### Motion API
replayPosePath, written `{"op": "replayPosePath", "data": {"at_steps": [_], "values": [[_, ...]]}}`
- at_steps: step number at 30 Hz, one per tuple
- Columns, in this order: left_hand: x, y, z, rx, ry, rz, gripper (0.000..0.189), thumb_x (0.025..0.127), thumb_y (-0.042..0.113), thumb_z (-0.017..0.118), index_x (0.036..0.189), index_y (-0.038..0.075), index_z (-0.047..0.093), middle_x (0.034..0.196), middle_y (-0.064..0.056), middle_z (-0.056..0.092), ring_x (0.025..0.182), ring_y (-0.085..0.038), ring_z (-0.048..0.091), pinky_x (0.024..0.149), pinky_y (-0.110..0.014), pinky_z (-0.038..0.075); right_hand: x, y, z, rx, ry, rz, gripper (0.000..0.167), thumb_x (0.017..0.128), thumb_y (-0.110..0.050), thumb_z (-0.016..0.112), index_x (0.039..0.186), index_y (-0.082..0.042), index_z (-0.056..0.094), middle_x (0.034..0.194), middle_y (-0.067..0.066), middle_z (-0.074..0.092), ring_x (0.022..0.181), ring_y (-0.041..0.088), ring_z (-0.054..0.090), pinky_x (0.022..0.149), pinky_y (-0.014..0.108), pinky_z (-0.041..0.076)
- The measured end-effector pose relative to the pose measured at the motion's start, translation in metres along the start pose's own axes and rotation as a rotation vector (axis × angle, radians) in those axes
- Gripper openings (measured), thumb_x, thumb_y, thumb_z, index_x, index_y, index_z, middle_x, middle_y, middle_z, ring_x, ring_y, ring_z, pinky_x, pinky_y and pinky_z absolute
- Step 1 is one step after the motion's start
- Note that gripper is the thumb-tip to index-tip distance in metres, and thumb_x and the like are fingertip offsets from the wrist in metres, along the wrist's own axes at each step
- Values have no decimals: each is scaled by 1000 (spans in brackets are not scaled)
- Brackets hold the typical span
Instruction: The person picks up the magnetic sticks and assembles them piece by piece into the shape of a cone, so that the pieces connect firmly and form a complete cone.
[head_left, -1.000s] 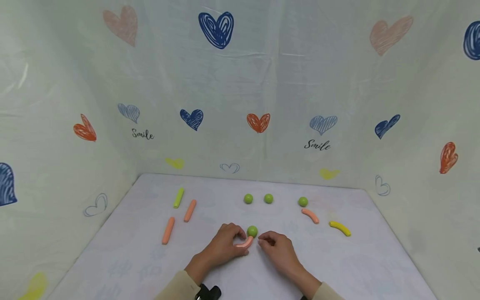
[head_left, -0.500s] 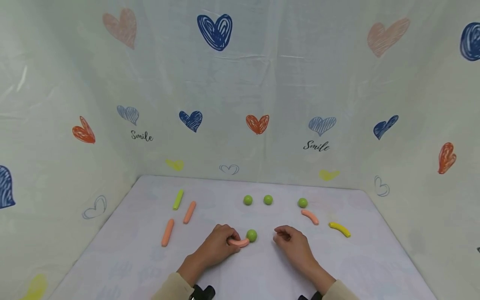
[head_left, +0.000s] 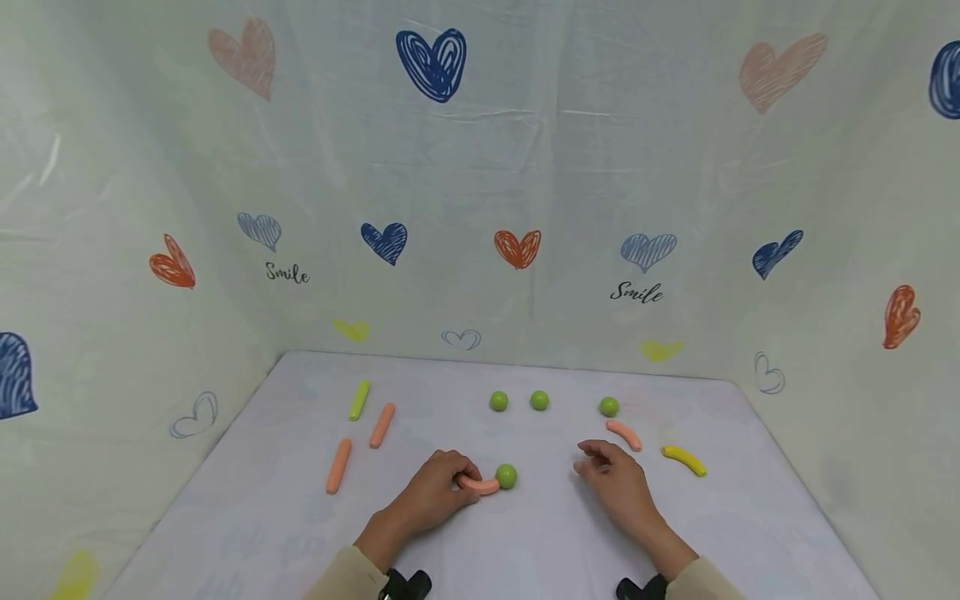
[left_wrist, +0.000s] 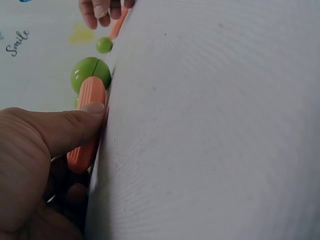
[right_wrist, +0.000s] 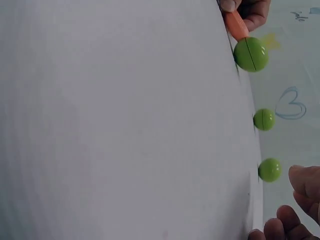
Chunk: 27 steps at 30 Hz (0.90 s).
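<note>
In the head view, my left hand (head_left: 431, 493) pinches a curved orange rod (head_left: 480, 486) between thumb and fingers. A green ball (head_left: 506, 477) sits at the rod's right end. The left wrist view shows the thumb laid across the ribbed orange rod (left_wrist: 91, 95), whose tip meets the green ball (left_wrist: 79, 75). My right hand (head_left: 618, 492) holds nothing, its fingers loosely bent, just in front of another curved orange rod (head_left: 623, 434) lying on the table. In the right wrist view, fingertips of the right hand (right_wrist: 302, 205) show at the lower right.
Two straight orange rods (head_left: 338, 466) and a straight yellow-green rod (head_left: 359, 400) lie at the left. Green balls (head_left: 539, 400) stand at the back, one (head_left: 609, 407) beside the right curved rod. A curved yellow rod (head_left: 684, 460) lies at the right. A heart-printed curtain surrounds the white table (head_left: 247, 500).
My right hand has moved away from the ball to the right. The left hand has shifted slightly left, and its rod has turned from pointing up at the ball to lying left of it.
</note>
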<state>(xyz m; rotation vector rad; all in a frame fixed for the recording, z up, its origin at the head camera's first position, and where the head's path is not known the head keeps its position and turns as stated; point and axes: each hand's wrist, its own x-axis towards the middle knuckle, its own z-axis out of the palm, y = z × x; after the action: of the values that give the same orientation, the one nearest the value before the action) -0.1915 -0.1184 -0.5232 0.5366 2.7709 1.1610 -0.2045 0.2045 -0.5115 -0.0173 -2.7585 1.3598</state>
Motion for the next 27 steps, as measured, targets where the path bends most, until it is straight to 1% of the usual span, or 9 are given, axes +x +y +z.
{"op": "replayPosePath", "data": {"at_steps": [4,7,10,12,15,17,19,24,27], "values": [[-1,1,-1,-9,2,-4,12,93,20,81,102,24,74,95,16,63,92,-7,51,79,-26,44,4,5,-14,-20,37,-6,37,99,-20,74,134,-10,69,129,8,70,116,23,61,88,28,53],[-2,2,-1,-9,1,-7,12,93,20,81,101,24,74,95,16,63,92,-7,50,78,-26,44,10,10,-26,-38,86,-17,43,100,-20,73,140,-7,64,136,14,66,122,30,58,97,40,51],[-2,3,-1,-4,3,-10,12,93,20,82,101,24,74,94,16,62,91,-7,50,78,-26,44,16,17,-36,-50,125,-11,47,100,-19,72,144,-5,61,141,22,62,126,39,56,101,53,47],[-2,4,-1,-4,6,-12,12,93,20,82,100,24,74,94,16,62,91,-7,50,78,-26,44,20,22,-41,-53,127,9,50,101,-21,71,146,-5,58,144,26,58,131,44,53,104,58,44],[-1,4,-1,-6,6,-14,12,93,20,82,100,24,74,94,16,63,92,-7,50,78,-26,44,26,27,-45,-50,98,48,55,102,-23,70,151,-6,53,152,30,51,137,48,49,109,63,41],[-1,4,-1,-8,6,-13,12,93,20,82,100,24,73,95,16,63,92,-7,50,78,-26,45,28,28,-46,-51,74,65,58,102,-24,69,154,-6,50,153,30,50,139,47,48,108,63,42],[-1,3,-1,-9,8,-12,12,93,20,82,101,24,73,96,15,63,92,-7,51,78,-26,45,30,29,-46,-58,60,79,60,102,-24,70,154,-6,49,151,29,52,135,45,50,104,59,45],[-2,3,-1,-9,7,-13,13,93,20,82,101,24,74,96,15,64,92,-7,51,78,-26,45,30,28,-40,-74,64,99,57,99,-23,72,150,-4,53,141,24,62,124,38,59,91,42,49],[-1,3,0,-5,4,-13,13,92,21,82,101,24,73,96,16,64,92,-7,51,78,-26,45,26,26,-36,-75,48,101,53,99,-23,72,146,-3,57,135,21,66,120,35,62,90,39,53]]}}
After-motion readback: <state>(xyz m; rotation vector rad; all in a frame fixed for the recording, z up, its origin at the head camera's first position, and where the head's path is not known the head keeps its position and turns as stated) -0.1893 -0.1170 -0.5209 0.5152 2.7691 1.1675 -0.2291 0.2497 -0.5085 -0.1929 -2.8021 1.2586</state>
